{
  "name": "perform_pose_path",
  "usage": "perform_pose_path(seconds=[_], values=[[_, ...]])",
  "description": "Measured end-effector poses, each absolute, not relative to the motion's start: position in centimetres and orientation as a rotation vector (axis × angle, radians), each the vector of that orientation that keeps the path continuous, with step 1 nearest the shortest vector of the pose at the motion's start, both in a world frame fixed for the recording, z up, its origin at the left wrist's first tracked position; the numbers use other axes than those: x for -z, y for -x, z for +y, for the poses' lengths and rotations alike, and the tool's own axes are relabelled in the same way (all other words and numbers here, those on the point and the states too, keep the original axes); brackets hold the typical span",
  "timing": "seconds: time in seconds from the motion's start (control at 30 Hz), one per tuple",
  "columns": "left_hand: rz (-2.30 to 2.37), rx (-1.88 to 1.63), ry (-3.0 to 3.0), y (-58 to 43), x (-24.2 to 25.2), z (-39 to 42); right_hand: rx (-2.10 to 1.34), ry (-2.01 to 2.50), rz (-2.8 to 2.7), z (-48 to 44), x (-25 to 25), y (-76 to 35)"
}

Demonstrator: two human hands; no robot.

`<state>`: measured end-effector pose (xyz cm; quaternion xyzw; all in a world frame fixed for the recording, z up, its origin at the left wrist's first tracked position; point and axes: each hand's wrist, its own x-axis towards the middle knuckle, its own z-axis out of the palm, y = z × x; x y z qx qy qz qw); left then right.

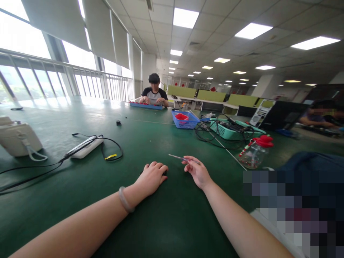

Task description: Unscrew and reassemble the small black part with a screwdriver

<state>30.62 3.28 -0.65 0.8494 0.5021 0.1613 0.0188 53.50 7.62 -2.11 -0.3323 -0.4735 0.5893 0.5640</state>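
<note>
My right hand (pixel 197 172) pinches a small screwdriver (pixel 177 157) with a thin metal shaft. The shaft points left, a little above the green tabletop. To its left, my left hand (pixel 153 178) rests low on the table with its fingers curled over a small black object (pixel 165 173). Only dark edges of this object show past the fingers, so its kind is hidden. The two hands are apart, and the screwdriver's tip is clear of the black object.
A white power bank (pixel 87 147) with a black cable lies left, near a cream bag (pixel 17 138). Ahead right are a blue basket (pixel 185 123), a green basket (pixel 224 133) of cables and a red-lidded bottle (pixel 255 154). A person (pixel 154 94) sits at the far edge by a blue tray (pixel 146 105).
</note>
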Motion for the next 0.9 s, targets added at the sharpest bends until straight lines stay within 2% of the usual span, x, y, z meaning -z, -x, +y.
perform_pose_path(seconds=[0.37,0.63,0.9], values=[[1.589,-0.440,-2.592,-28.7,0.5,1.4,-1.383,0.789,-0.982,8.0,2.2,-53.6],[1.709,-0.359,-2.427,-17.4,1.2,-0.5,-1.355,0.844,-0.882,9.1,2.6,-53.4],[1.836,-0.396,-2.391,-6.3,2.5,1.1,-1.327,0.930,-0.701,9.9,2.2,-53.3]])
